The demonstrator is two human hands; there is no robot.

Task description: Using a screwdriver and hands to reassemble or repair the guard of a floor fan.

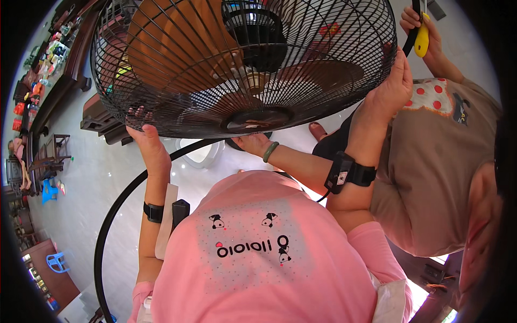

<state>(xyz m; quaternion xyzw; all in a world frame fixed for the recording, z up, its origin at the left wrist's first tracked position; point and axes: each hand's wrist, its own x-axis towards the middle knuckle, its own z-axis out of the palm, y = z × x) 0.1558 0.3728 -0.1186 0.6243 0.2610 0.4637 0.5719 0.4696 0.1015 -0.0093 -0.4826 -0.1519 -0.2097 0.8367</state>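
A round black wire fan cage (344, 102), with brown blades (177, 48) inside, is held up in front of me. My left hand (146, 141) grips its lower left rim, fingers behind the wires and thumb in front. On the right side, my right hand (392, 83) is closed on the cage's edge. A long black band (110, 207) curves from under the cage down the left side. A co-worker's hand (253, 143), below a green bangle (271, 152), reaches under the cage; what it touches is hidden.
A co-worker in brown clothes (431, 177) stands close at right. Their other hand (412, 21) is by a yellow-handled tool (422, 40) and a black strip. A white stool (200, 153) stands below the fan. Dark wooden furniture (64, 81) and blue stools (49, 189) are at left.
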